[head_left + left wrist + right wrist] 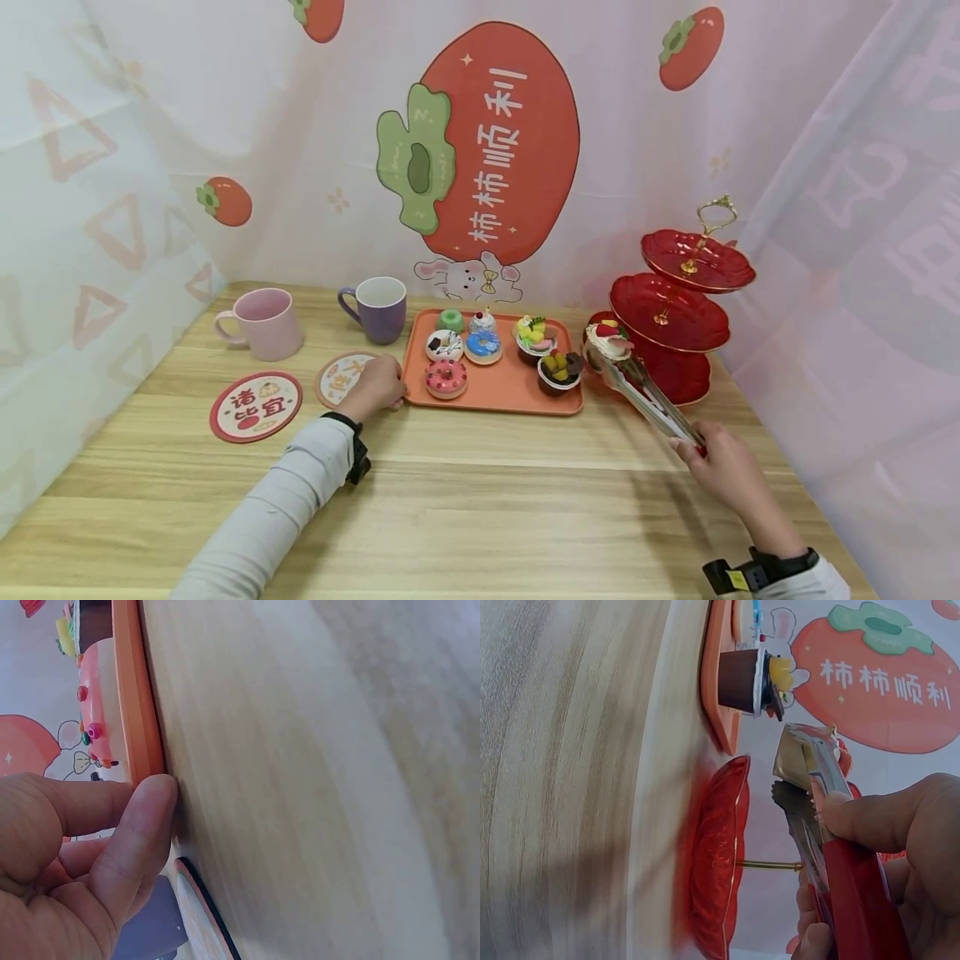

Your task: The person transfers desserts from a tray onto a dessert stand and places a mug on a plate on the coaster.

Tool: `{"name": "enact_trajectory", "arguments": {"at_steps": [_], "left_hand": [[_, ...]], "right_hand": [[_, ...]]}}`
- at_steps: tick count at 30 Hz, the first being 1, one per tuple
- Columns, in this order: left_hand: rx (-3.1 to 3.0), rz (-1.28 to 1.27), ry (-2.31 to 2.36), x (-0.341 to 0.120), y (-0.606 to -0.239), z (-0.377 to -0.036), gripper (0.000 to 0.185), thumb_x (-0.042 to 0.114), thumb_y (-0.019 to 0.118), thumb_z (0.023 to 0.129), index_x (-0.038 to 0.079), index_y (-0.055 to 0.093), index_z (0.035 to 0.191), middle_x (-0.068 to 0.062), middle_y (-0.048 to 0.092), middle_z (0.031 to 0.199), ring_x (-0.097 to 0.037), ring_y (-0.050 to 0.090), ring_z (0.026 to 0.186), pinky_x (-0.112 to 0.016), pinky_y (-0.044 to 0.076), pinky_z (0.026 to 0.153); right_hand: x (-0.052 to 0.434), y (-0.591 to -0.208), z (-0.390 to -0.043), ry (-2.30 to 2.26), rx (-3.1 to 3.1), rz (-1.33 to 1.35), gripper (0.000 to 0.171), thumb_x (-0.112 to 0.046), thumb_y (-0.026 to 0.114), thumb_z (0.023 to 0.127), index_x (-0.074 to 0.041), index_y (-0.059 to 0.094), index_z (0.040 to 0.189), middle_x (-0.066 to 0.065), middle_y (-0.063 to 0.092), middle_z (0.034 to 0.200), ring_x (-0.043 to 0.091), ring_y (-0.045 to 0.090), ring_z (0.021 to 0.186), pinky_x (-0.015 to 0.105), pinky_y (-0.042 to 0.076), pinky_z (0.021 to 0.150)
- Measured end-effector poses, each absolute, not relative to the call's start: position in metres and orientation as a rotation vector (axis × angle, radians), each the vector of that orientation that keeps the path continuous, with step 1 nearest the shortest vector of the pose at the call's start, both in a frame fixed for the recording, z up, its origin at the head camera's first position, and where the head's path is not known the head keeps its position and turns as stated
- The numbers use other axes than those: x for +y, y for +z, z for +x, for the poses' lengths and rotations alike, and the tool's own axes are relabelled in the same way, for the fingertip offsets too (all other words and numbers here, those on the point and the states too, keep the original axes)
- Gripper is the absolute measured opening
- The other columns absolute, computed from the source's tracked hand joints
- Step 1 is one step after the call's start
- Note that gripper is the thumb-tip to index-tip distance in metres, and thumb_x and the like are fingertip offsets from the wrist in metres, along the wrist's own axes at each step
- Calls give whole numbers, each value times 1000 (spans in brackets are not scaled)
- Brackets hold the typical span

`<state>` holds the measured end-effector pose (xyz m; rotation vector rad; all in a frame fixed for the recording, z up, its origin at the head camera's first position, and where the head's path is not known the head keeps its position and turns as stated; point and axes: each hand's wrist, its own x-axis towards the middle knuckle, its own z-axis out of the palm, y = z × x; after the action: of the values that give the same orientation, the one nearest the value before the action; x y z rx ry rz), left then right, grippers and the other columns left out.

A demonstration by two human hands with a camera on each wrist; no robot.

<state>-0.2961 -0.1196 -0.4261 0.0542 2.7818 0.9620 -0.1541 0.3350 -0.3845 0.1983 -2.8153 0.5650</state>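
My left hand (380,386) pinches the near left corner of the orange tray (487,406) between thumb and fingers. On the tray sit a pink donut (446,379), a blue donut (483,347), a white donut (444,345) and fruit-topped cupcakes (559,372). With my right hand (726,468) I grip metal tongs (651,402) by their red handles (859,892). Between the tongs' tips is a cream cupcake (609,342) topped with strawberry. It overlaps the left edge of the lowest plate of the red three-tier stand (670,310) in the head view.
Behind my left hand stand a purple mug (381,312) and a pink mug (266,325). Two round coasters lie before them, a red-rimmed one (257,407) and a brown-rimmed one (330,383) partly hidden by the hand. A printed curtain (300,125) encloses the table's back and sides.
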Motion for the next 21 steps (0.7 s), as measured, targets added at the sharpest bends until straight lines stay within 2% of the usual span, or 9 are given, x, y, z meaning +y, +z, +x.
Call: {"name": "enact_trajectory", "arguments": {"at_steps": [12, 21], "left_hand": [[2801, 41, 929, -118, -425, -297, 17, 0, 57, 82, 4, 55, 66, -7, 58, 58, -11, 57, 46, -22, 44, 45], [2783, 22, 927, -118, -422, -294, 12, -1, 54, 82, 2, 56, 70, -7, 58, 59, -13, 57, 48, -22, 43, 46]], "right_hand": [[340, -388, -163, 579, -2871, 124, 23, -14, 66, 85, 7, 59, 92, 3, 45, 62, 18, 42, 56, 33, 34, 49], [342, -390, -177, 530, -2869, 125, 22, -14, 65, 84, 5, 61, 95, 6, 52, 67, 22, 46, 58, 36, 36, 50]]}}
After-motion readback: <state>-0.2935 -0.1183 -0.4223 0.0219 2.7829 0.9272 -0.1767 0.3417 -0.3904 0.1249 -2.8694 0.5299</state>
